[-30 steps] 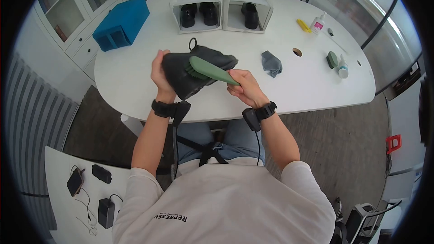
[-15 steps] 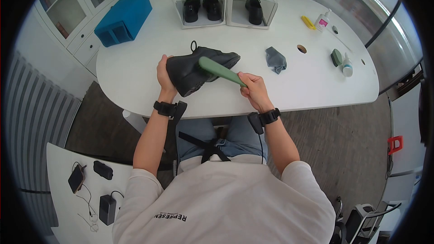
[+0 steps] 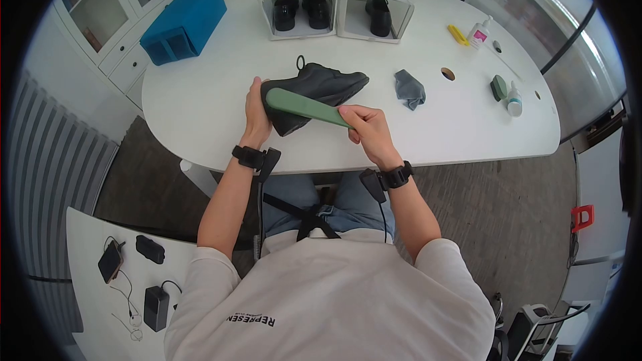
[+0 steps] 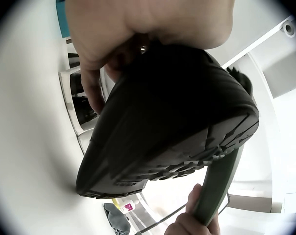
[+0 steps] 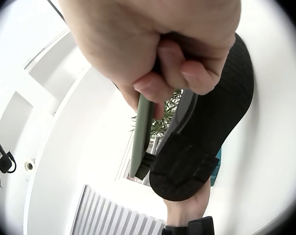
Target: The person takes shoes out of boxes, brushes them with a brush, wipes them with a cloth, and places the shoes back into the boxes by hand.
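Note:
A black lace-up shoe (image 3: 328, 84) is held over the white table, its toe pointing to the right and a lace loop standing up. My left hand (image 3: 255, 119) grips it at the heel end; some fingers are hidden behind the shoe. In my right hand (image 3: 369, 132) is the handle of a green brush (image 3: 297, 104), which lies across the heel side of the shoe. Dark bristles (image 5: 146, 165) meet the heel's edge in the right wrist view. The treaded sole (image 4: 187, 164) shows from below in the left wrist view.
Two clear-fronted boxes (image 3: 299, 35) with black shoes stand at the back, beside a blue container (image 3: 190, 23). A grey cloth (image 3: 410, 89) lies right of the shoe. Farther right are a pump bottle (image 3: 479, 33), a yellow item (image 3: 458, 34), a small green brush (image 3: 498, 87) and a white bottle (image 3: 513, 101).
The shoe and left hand have shifted a little to the right. The brush has moved from the shoe's middle side toward its heel, and its handle lies flatter.

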A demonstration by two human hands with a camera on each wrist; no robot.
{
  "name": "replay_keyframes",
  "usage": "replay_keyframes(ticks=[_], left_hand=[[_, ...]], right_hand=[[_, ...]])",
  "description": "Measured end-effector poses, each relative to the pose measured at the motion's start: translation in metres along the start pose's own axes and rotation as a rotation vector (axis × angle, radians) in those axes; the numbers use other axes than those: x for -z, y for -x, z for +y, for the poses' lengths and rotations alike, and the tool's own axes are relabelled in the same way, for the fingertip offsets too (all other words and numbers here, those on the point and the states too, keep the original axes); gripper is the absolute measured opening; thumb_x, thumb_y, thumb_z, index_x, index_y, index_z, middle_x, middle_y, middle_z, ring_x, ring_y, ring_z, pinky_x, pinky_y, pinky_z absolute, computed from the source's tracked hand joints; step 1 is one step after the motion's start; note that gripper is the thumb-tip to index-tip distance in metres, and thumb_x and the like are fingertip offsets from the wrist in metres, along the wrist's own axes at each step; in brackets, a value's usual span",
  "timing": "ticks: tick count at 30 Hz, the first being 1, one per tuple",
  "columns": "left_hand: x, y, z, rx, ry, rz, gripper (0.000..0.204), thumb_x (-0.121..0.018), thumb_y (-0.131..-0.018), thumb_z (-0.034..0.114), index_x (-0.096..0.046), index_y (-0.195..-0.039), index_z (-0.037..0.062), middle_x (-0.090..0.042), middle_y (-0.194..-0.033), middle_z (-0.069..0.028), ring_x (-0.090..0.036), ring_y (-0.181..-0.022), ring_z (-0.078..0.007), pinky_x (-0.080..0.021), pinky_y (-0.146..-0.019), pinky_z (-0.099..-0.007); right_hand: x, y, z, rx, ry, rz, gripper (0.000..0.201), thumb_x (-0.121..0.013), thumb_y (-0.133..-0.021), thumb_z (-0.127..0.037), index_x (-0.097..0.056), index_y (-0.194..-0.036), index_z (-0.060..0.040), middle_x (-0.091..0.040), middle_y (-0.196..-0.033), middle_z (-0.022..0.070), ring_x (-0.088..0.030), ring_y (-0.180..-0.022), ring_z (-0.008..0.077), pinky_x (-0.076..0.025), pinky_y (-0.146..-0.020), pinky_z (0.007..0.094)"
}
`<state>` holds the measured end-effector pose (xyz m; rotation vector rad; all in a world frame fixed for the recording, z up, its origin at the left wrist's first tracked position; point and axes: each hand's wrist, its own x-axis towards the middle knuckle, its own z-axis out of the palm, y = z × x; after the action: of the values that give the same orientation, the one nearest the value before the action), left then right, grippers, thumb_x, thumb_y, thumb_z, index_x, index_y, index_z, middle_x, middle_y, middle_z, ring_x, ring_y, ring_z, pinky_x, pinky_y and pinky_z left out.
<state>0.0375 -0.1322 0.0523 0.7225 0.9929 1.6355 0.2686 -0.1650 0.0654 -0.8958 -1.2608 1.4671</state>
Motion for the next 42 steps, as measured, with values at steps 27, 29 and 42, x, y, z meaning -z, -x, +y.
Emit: replay_keyframes(ticks=[27, 29, 42], left_hand=[[0.022, -0.015, -0.008, 0.302, 0.008, -0.154, 0.063, -0.037, -0.094, 0.057, -0.053, -0.118, 0.0008, -0.059, -0.116, -0.0115, -0.056, -0.109, -0.0206, -0.043, -0.097, -0.0339], [0.022, -0.014, -0.01, 0.284, -0.028, -0.1, 0.063, -0.037, -0.094, 0.057, -0.052, -0.119, 0.0008, -0.059, -0.116, -0.0113, -0.055, -0.11, -0.0201, -0.042, -0.098, -0.0331], [-0.008, 0.008, 0.006, 0.116, 0.08, -0.209, 0.048, -0.037, -0.098, 0.046, -0.057, -0.104, 0.0034, -0.063, -0.104, -0.0113, -0.06, -0.091, -0.0181, -0.05, -0.082, -0.0338]], right_hand=[[0.01, 0.0, 0.028, 0.005, -0.018, 0.279, 0.03, -0.065, -0.09, -0.03, -0.07, -0.094, -0.0003, -0.046, -0.059, -0.0059, -0.038, -0.05, 0.0018, -0.027, -0.044, 0.0183], [0.026, -0.009, 0.037, -0.001, -0.051, 0.353, 0.03, -0.065, -0.09, -0.03, -0.07, -0.094, -0.0002, -0.046, -0.058, -0.0061, -0.038, -0.05, 0.0018, -0.027, -0.044, 0.0183], [0.011, -0.007, 0.03, 0.035, -0.022, 0.372, 0.031, -0.065, -0.09, -0.029, -0.071, -0.093, 0.0019, -0.049, -0.06, -0.0056, -0.039, -0.051, 0.0021, -0.027, -0.045, 0.0192]])
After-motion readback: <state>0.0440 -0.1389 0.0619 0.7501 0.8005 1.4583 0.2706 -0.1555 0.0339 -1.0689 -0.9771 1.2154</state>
